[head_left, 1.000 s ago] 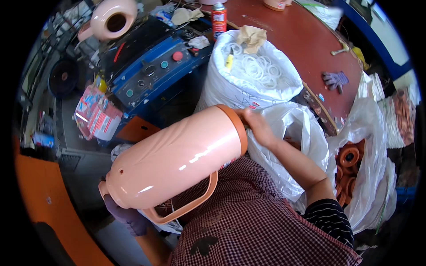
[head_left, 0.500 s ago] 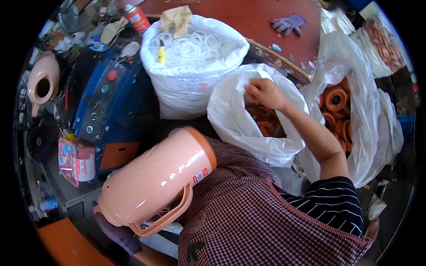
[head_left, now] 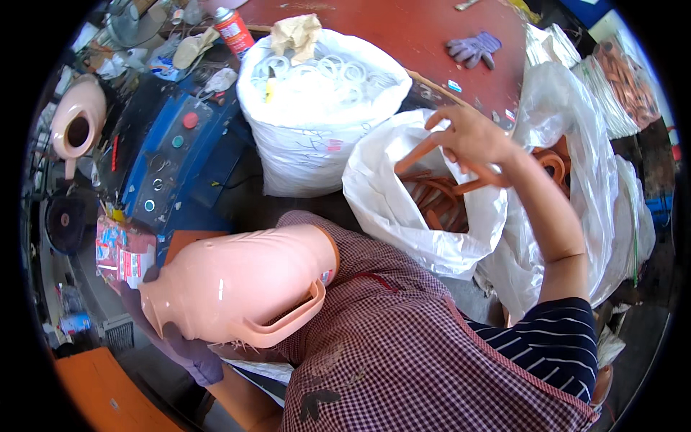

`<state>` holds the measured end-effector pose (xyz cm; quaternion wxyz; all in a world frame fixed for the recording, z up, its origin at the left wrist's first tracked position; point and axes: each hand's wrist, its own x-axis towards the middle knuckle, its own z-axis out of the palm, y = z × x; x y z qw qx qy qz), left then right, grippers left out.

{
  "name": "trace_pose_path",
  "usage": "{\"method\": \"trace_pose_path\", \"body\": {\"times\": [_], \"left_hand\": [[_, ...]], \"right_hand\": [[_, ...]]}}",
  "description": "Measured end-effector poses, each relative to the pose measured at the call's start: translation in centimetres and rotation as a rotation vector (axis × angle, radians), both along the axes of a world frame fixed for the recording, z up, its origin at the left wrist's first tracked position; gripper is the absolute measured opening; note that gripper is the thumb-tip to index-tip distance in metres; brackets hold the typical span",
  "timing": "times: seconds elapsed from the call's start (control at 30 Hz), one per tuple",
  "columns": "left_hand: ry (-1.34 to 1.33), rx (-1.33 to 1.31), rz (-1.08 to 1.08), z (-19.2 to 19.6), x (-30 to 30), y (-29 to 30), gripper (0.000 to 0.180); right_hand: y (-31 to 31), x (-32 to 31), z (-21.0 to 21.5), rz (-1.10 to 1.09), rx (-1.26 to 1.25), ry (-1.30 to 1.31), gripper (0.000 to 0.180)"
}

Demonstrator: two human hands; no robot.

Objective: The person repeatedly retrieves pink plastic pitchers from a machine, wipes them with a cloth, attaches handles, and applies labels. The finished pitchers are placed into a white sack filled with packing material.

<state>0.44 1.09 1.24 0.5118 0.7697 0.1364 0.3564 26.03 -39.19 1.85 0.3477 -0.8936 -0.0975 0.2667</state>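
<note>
One orange ring (head_left: pixel 432 147) gripped by right hand (head_left: pixel 471 137) above white bag (head_left: pixel 403 209).

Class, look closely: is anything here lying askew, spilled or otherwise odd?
Nothing is spilled. The pink jug shell lies tilted on its side across the lap, and a lone purple glove sits on the red table.

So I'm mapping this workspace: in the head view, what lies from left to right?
Open pink jug → blue control box → sack of white rings → white bag → right hand holding an orange ring → clear bag.
</note>
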Motion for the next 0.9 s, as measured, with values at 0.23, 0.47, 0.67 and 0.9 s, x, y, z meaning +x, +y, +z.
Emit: {"method": "trace_pose_path", "body": {"times": [0.23, 0.47, 0.67, 0.9], "left_hand": [[0.268, 0.7, -0.387, 5.9, 2.4, -4.4, 0.088], [0.212, 0.324, -0.155, 2.6, -1.1, -2.0, 0.099], [0.095, 0.137, 0.061, 0.9, -4.1, 1.3, 0.109], [0.027, 0.158, -0.002, -0.2, -5.5, 0.9, 0.119]], "right_hand": [[16.1, -3.1, 11.4, 0.586, 0.318, -0.206, 0.029], [22.5, -6.6, 10.6, 0.916, 0.712, -0.568, 0.045], [26.0, -7.9, -3.3, 0.413, 1.214, 0.054, 0.029], [29.9, -8.9, -3.6, -0.005, 1.422, 0.589, 0.043]]}}
